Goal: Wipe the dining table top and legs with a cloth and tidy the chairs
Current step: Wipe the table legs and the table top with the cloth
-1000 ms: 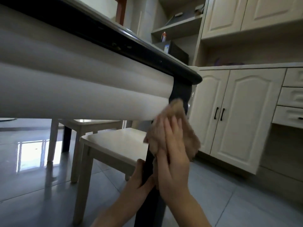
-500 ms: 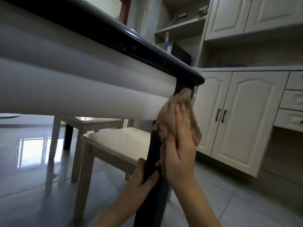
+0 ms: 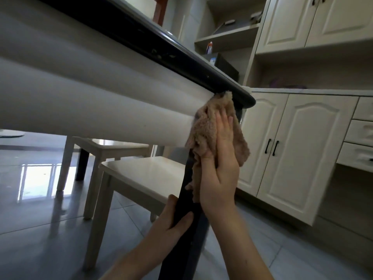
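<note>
- Head view: right hand (image 3: 220, 174), fingers straight, presses tan cloth (image 3: 203, 132) against dark table leg (image 3: 181, 251).
- Left hand (image 3: 169, 223) grips that leg at cloth's 6 o'clock.

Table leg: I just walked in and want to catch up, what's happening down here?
A person is wiping the dark table leg. The right hand presses a tan cloth flat against the leg's top, just under the tabletop edge. The left hand grips the leg lower down. Two pale chairs stand beyond it.
</note>
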